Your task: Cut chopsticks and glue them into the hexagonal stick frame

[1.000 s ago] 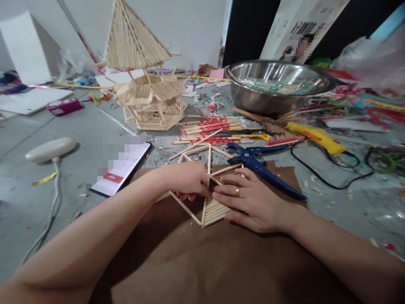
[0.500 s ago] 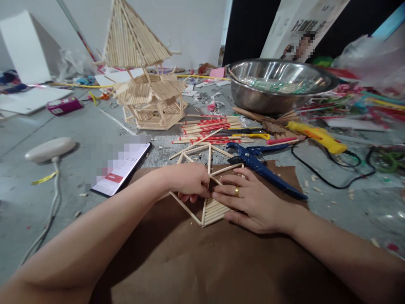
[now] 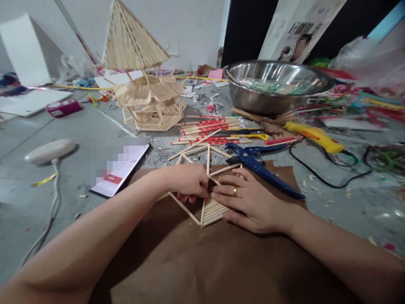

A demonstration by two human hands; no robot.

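A frame of pale wooden sticks (image 3: 185, 209) lies on a sheet of brown paper (image 3: 190, 257). Thin sticks (image 3: 216, 212) laid side by side fill one of its wedges. My left hand (image 3: 190, 182) is closed at the middle of the frame, its fingertips down by that filled wedge; whatever it may pinch is hidden. From the other side, my right hand (image 3: 248, 202), with a ring on one finger, rests its stretched, slightly spread fingers over the filled wedge and the frame's right side. Blue cutters (image 3: 265, 175) lie just beyond my right hand.
Behind the frame stand a stick-built pavilion (image 3: 148, 93), red-marked sticks (image 3: 205, 128) and a metal basin (image 3: 253, 99). A yellow glue gun (image 3: 313, 137) with a black cord lies to the right. On the left are a phone (image 3: 122, 171) and a white corded device (image 3: 50, 151).
Both hands keep nearly the same position on the frame. The whole view has shifted very slightly. The filled wedge looks the same.
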